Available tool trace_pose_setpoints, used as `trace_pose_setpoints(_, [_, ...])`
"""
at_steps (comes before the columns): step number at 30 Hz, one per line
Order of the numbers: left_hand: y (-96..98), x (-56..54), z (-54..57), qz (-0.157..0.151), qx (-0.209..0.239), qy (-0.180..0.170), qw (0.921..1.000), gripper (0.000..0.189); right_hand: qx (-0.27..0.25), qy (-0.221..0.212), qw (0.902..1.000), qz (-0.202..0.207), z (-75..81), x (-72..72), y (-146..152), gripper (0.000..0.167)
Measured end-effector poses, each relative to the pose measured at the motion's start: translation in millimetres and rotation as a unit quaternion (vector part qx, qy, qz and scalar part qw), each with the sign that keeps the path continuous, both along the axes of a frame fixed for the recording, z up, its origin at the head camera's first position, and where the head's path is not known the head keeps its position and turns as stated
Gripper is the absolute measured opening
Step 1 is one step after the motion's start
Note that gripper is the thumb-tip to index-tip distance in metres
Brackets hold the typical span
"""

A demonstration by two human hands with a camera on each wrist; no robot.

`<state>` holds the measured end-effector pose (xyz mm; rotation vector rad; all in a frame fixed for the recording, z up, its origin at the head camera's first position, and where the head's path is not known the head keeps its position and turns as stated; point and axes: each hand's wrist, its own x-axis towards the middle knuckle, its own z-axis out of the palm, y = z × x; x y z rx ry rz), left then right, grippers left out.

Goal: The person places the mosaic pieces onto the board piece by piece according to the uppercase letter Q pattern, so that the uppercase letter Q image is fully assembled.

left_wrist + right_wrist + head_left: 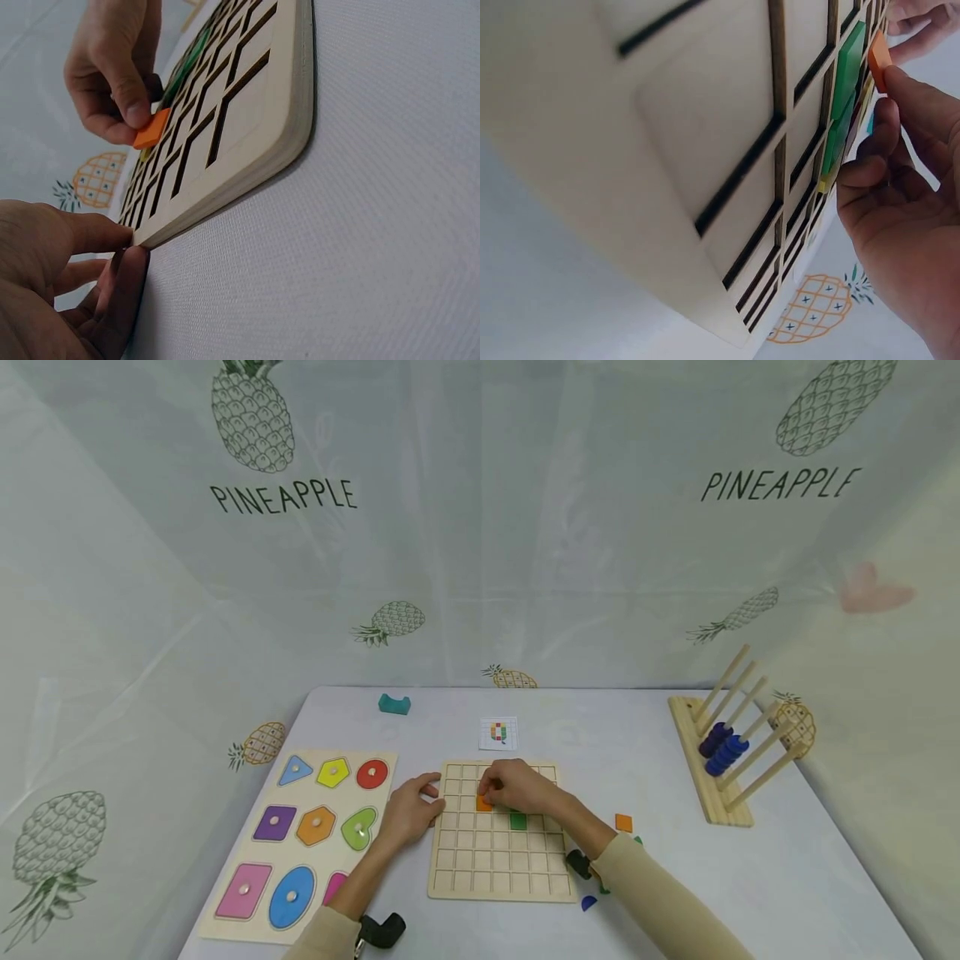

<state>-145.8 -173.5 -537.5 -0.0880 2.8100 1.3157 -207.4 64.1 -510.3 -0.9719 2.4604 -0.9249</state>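
A light wooden grid board (502,897) lies in front of me. My right hand (517,785) pinches an orange square tile (152,129) between thumb and finger, tilted over the board's upper left cells. In the right wrist view, green tiles (847,71) sit on the grid near that hand, with a bit of yellow tile (823,184) beyond. One green square (518,821) shows in the head view; the right hand hides other cells. At the board's left edge, my left hand (408,810) touches the rim with its fingertips (124,234).
Left of the grid lies a shape puzzle board (300,937) with knobbed pieces. Behind the grid are a pattern card (498,733) and a teal block (394,704). A loose orange tile (623,822) and blue half-round piece (588,902) lie right, before a peg rack (701,768).
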Motion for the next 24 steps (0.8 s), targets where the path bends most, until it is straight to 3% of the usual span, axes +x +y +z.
trace_pose_setpoints(24, [-1.6, -0.5, -2.5, 0.0, -0.008, 0.01, 0.9999, 0.046, 0.017, -0.006, 0.9998, -0.001, -1.0, 1.5, -3.6, 0.005])
